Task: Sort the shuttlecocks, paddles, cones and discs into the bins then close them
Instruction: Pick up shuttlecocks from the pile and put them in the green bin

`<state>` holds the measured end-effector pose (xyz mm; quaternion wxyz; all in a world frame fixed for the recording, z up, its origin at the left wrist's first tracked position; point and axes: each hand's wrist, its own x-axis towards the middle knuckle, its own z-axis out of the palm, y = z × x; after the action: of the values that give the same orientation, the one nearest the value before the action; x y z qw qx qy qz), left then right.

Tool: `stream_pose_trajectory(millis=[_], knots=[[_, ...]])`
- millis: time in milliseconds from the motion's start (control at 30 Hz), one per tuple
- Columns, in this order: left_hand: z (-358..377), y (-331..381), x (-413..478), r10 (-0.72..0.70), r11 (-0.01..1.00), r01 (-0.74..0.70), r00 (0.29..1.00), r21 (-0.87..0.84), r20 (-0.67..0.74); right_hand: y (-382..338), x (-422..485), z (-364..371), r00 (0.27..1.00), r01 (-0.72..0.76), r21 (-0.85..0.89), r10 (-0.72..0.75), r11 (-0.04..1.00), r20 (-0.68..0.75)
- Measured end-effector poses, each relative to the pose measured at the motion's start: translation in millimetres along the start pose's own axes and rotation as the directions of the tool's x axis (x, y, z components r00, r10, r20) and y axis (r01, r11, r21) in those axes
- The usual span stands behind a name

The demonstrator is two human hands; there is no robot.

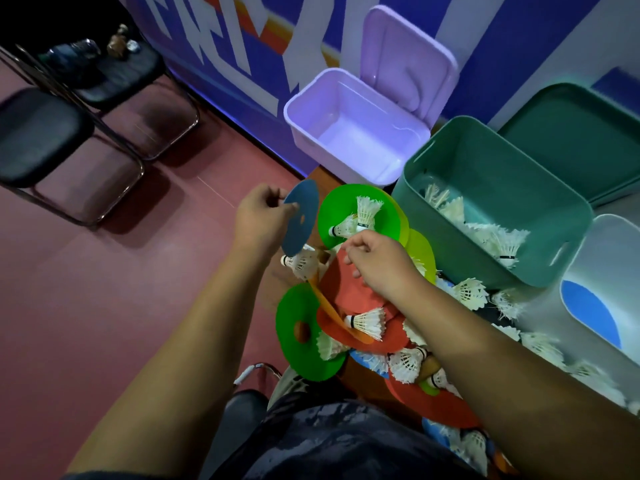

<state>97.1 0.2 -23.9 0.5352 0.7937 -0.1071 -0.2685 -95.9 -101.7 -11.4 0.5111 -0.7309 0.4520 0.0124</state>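
Black-seated chairs (pixel 38 133) stand on a reddish floor (pixel 104 306) before a blue-and-white patterned wall (pixel 214 46).

A single camera sat on the person's head and looked forward and steeply down. It hung close above the work: both forearms ran up from the bottom edge, and the left grip (pixel 258 216), pinching a disc (pixel 298 237), met the right grip (pixel 377 261) near mid-frame. The wide lens bowed straight lines toward the edges. The purple bin (pixel 329 157) lay farthest off, top centre against the wall (pixel 214 46). The green bin (pixel 467 251) stood to its right, nearer. The white bin (pixel 588 254) was cropped by the right edge. The floor (pixel 104 289) and two chairs (pixel 34 133) filled the left half, and the person's lap showed at the bottom.
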Motion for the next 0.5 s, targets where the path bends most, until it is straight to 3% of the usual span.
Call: stream_pose_trajectory(millis=[267,500], knots=[[25,64,14,-0.022,0.972,0.065,0.982,-0.227,0.187,0,-1,-30,0.996,-0.027,0.085,0.033,0.996,-0.078],[66,99,60,-0.094,0.912,0.182,0.965,-0.366,0.247,-3,-4,-51,0.991,-0.022,0.099,0.035,0.995,-0.132]])
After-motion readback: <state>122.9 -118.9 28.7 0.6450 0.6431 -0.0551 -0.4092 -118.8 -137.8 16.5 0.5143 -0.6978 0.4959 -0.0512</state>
